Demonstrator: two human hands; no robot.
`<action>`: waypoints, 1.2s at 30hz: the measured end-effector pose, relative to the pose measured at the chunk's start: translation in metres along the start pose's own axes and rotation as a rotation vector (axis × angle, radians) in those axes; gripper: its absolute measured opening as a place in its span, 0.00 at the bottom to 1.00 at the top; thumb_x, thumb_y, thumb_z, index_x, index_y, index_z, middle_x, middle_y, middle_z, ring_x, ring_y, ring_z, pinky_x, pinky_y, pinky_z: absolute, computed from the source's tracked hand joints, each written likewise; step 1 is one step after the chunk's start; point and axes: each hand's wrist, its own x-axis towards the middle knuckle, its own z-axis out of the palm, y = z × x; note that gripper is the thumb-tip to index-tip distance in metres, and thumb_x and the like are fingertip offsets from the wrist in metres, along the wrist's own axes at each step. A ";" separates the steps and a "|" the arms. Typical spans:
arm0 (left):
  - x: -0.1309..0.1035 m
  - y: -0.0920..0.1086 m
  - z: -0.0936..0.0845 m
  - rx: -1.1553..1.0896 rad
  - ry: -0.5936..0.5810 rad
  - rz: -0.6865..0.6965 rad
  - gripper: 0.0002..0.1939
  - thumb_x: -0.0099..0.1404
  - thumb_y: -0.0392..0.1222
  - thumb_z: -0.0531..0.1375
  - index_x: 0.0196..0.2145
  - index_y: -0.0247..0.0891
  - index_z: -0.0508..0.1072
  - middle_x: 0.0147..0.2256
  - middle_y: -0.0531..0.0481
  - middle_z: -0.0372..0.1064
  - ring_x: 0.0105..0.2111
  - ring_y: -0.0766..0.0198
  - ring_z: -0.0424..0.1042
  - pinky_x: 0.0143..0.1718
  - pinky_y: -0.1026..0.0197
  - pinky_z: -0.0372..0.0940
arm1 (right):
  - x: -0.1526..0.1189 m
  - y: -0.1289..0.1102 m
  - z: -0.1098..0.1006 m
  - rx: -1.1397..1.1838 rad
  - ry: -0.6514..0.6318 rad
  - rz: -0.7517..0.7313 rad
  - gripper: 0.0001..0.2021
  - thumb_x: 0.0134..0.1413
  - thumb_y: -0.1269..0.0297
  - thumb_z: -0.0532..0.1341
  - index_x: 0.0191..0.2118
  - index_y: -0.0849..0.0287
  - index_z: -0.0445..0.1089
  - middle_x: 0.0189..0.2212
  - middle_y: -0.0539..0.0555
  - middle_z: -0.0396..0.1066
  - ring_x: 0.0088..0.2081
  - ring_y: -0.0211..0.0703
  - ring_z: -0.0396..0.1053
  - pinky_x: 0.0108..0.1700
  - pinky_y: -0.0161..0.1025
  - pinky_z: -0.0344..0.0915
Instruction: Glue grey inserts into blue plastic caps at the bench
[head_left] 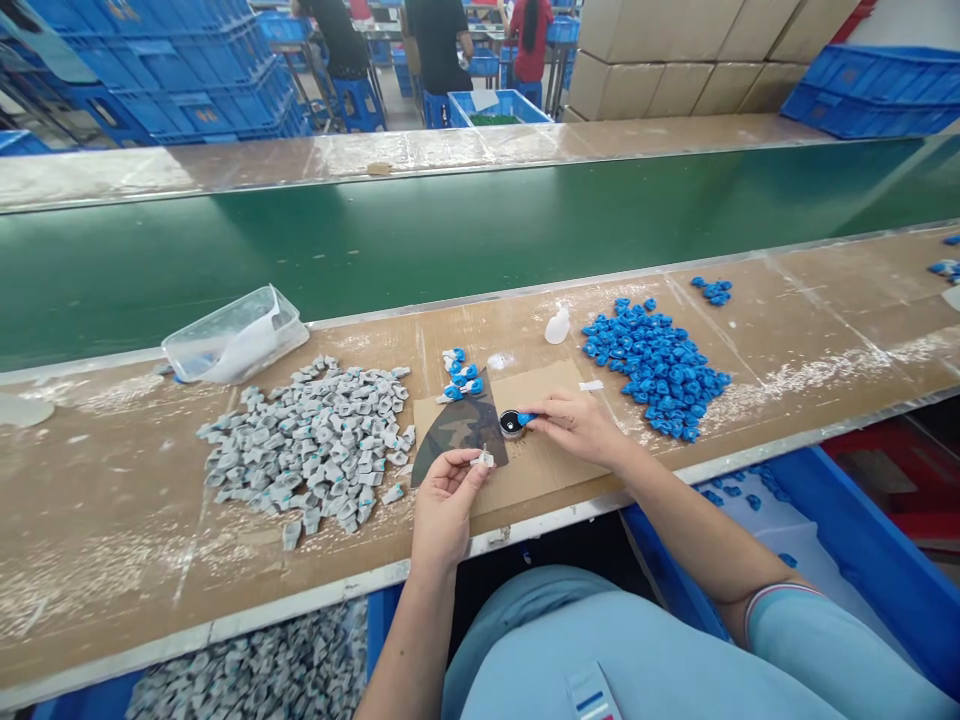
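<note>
Between the thumb and fingers of my left hand (448,492) is a small whitish plastic piece (484,459), held over the dark sheet (457,432). My right hand (576,425) pinches a small blue plastic piece (526,418) at the rim of a small round pot (511,424) with a dark inside. Left of my hands lies a heap of grey plastic pieces (315,435). On the right is a pile of blue plastic pieces (652,365). Several joined blue-and-white pieces (460,378) lie just behind the dark sheet.
A clear plastic tub (234,338) and a white squeeze bottle (557,325) stand near the green conveyor belt (420,235). Below the table edge are a blue crate (862,550) on the right and more grey pieces (262,665) on the left. Other people sit beyond the belt.
</note>
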 end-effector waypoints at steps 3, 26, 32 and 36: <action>0.000 -0.003 0.000 -0.030 -0.014 -0.016 0.18 0.45 0.47 0.71 0.31 0.35 0.73 0.30 0.48 0.76 0.32 0.64 0.75 0.37 0.60 0.70 | -0.001 -0.002 -0.001 0.037 0.004 0.033 0.11 0.59 0.66 0.59 0.45 0.54 0.75 0.34 0.53 0.76 0.35 0.39 0.73 0.39 0.36 0.69; -0.003 -0.016 0.002 0.146 -0.138 0.131 0.15 0.50 0.46 0.68 0.34 0.38 0.72 0.31 0.49 0.73 0.35 0.64 0.74 0.41 0.60 0.70 | -0.011 -0.028 0.016 0.269 -0.147 -0.011 0.09 0.57 0.63 0.62 0.41 0.57 0.77 0.30 0.55 0.77 0.33 0.40 0.74 0.38 0.36 0.70; -0.003 -0.014 -0.002 0.125 -0.125 0.078 0.14 0.49 0.44 0.68 0.32 0.38 0.71 0.30 0.51 0.72 0.33 0.66 0.73 0.37 0.63 0.69 | -0.023 -0.024 0.034 0.402 -0.028 0.065 0.12 0.56 0.56 0.62 0.40 0.55 0.78 0.28 0.54 0.76 0.30 0.39 0.73 0.33 0.35 0.71; -0.004 -0.012 0.001 0.127 -0.149 0.068 0.15 0.49 0.43 0.69 0.34 0.38 0.72 0.30 0.51 0.72 0.33 0.66 0.73 0.39 0.63 0.69 | -0.028 -0.026 0.038 0.434 0.014 0.081 0.13 0.57 0.55 0.61 0.41 0.56 0.78 0.29 0.54 0.76 0.30 0.38 0.73 0.34 0.35 0.71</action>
